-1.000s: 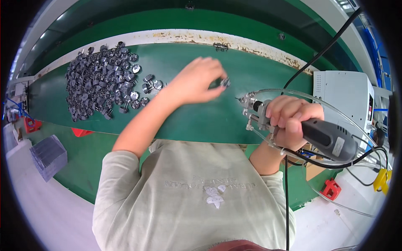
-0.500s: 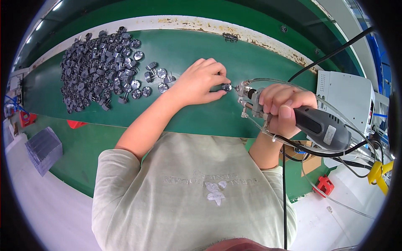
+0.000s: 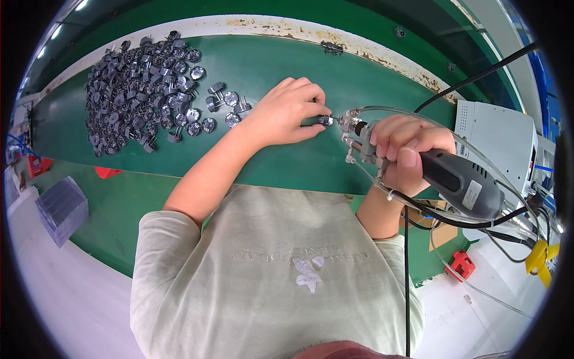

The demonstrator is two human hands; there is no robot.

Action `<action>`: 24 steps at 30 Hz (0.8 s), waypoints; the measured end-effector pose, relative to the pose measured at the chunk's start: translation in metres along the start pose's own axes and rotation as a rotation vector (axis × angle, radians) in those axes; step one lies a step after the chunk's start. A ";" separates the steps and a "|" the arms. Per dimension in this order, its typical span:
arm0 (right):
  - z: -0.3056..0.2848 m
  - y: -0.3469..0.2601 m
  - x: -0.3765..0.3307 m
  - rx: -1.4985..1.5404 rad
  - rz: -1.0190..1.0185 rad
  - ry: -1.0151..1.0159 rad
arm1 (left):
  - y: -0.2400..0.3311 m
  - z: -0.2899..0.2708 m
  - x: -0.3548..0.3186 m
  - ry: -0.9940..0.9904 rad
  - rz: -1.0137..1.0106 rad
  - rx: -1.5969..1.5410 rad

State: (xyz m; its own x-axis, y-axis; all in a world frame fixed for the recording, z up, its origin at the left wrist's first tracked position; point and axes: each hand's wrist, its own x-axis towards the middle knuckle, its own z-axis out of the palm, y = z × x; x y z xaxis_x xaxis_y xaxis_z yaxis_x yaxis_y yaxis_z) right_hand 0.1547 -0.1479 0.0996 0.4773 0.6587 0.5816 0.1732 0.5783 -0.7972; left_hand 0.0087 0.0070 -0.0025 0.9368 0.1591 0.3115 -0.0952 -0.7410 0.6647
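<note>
My left hand (image 3: 291, 110) is closed in a pinch on a small dark round part with a shiny face (image 3: 326, 120), held low at the green bench top. In my right hand (image 3: 414, 149), the fingers wrap around a dark grey hand-held power tool (image 3: 460, 182) with a metal nozzle head and thin clear tubes. The nozzle (image 3: 342, 122) points left at the shiny face of the part, right beside it; whether they touch I cannot tell. Just left of my left wrist lie several similar loose parts with metal pins (image 3: 231, 99).
A large heap of the same dark parts (image 3: 137, 96) covers the left of the green bench (image 3: 263, 57). A pale box-shaped machine (image 3: 495, 137) stands at the right. Black cables and clear tubing (image 3: 478, 223) trail from the tool. A grey bundle (image 3: 61, 209) sits lower left.
The whole view has shifted slightly. My left hand still pinches the part and my right hand still grips the tool, both in nearly the same places.
</note>
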 end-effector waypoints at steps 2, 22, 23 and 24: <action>0.001 -0.001 0.001 -0.016 -0.005 -0.013 | 0.000 0.000 0.000 0.001 0.003 -0.003; 0.002 0.001 -0.002 0.053 -0.014 -0.049 | 0.000 0.001 -0.001 0.007 0.006 -0.001; 0.004 0.001 -0.002 0.027 -0.004 -0.065 | 0.000 0.001 0.000 0.001 0.008 0.002; 0.006 0.002 -0.001 0.001 0.006 -0.082 | -0.002 0.002 0.001 -0.006 0.011 0.004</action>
State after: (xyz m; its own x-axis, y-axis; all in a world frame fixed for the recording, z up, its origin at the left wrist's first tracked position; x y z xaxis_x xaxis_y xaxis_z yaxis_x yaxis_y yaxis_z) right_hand 0.1490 -0.1447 0.0983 0.4066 0.6994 0.5878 0.1699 0.5742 -0.8009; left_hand 0.0101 0.0071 -0.0045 0.9376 0.1473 0.3150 -0.1043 -0.7452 0.6587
